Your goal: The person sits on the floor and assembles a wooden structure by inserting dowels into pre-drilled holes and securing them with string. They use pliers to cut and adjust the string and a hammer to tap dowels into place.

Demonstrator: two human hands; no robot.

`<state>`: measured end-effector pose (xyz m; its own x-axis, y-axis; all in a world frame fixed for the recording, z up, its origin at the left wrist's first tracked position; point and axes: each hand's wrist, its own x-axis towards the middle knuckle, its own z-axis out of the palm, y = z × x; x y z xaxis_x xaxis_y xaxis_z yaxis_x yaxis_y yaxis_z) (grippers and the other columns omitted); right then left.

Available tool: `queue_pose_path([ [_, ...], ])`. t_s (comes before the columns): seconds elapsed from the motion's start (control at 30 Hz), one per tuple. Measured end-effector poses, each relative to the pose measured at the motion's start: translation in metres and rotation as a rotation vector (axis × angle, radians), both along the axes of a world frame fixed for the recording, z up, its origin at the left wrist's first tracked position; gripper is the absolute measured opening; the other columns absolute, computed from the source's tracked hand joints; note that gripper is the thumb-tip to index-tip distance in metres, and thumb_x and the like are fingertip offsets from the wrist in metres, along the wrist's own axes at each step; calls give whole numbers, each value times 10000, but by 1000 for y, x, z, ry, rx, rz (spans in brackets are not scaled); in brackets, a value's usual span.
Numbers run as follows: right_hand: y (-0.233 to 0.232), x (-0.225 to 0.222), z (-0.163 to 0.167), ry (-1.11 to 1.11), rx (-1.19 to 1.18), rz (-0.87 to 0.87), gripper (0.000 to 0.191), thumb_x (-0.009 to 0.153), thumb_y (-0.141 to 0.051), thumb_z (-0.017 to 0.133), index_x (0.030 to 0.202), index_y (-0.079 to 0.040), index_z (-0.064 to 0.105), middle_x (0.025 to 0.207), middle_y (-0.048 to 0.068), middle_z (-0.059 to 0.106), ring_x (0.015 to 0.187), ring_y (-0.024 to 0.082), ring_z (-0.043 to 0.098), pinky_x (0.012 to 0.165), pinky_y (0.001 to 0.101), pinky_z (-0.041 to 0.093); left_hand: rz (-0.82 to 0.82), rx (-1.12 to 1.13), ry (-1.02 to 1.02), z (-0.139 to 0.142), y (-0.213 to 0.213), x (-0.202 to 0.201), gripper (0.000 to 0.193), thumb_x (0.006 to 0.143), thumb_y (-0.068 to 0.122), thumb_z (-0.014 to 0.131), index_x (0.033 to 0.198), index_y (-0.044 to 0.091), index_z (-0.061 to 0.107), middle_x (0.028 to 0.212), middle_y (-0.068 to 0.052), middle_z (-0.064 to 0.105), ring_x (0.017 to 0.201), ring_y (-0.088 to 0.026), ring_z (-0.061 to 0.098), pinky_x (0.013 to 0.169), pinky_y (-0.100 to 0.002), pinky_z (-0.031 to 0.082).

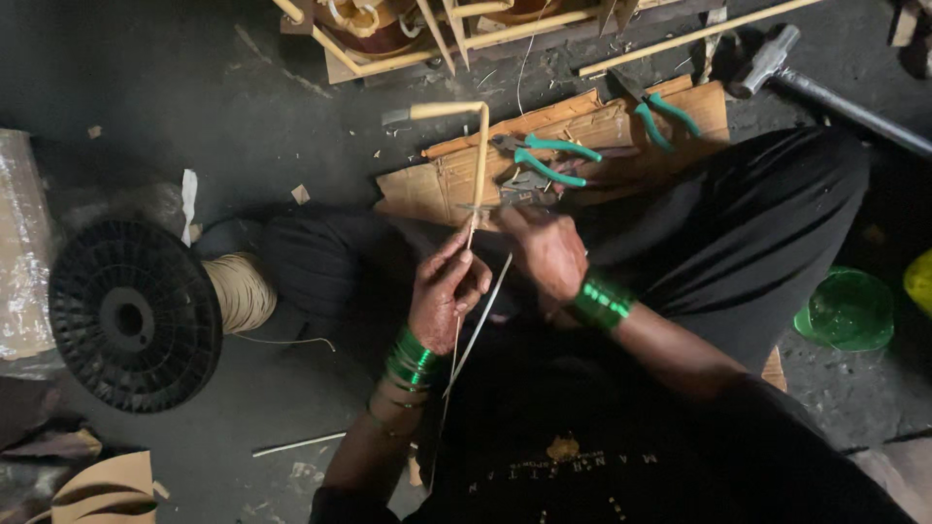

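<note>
1. Two hands meet over the lap: the left hand (pixel 445 291) has its fingers closed in a pinch on a pale bent strip (pixel 480 165), and the right hand (pixel 546 250) is curled shut around a small tool or fitting at the strip's lower end; what exactly it holds is too dark to tell.
2. That strip rises from the hands, turns a square corner near the top and runs left to a grey tip. It hangs in the air above the cardboard sheet (pixel 582 131), touching nothing but the hands.
3. A thin white flat strip (pixel 481 325) slants down from between the hands toward the body, close beside the left wrist and its green bangles (pixel 413 359).
4. To work well here, I judge the left pinch should stay close to the joint, so the long upright part does not swing or twist.
5. Keeping the right hand steady and square to the strip should stop the bend from opening.
6. Green-handled pliers (pixel 549 160) lie on the cardboard just beyond the hands, a second pair (pixel 660 116) farther right, and a hammer (pixel 767 60) beyond that.
7. A black spool wound with tan cord (pixel 136 315) sits well apart on the left; a green bowl (pixel 849 309) sits to the right.
</note>
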<state>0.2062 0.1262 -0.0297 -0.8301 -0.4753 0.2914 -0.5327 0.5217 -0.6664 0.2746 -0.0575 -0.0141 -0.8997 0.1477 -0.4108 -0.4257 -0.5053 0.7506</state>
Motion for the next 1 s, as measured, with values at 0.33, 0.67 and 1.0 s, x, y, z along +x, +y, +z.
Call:
queue_pose_path([
  [0.33,7,-19,-13,-323,-488,-161,123,1077,-165,658,1115,-48,658,906,63,662,764,178,594,678,353,504,-127,32,29,27,-7,-6,507,1095,150,462,1598,101,422,763,-84,614,468,-28,327,433,-177,270],
  [0.67,15,-35,-4,-912,-976,-105,273,990,-164,757,1207,-9,695,791,-33,593,584,26,430,502,217,322,-243,-2,-179,12,3,-27,343,1008,147,586,1299,-33,600,1078,-76,702,787,-155,694,622,-264,540],
  [1.0,46,-34,-7,-1083,-1122,22,254,993,-146,722,1209,-23,667,852,-18,654,571,13,429,484,200,308,-336,92,15,-61,14,-48,91,1017,75,672,1007,-12,698,917,-84,683,827,-148,607,748,-283,471],
])
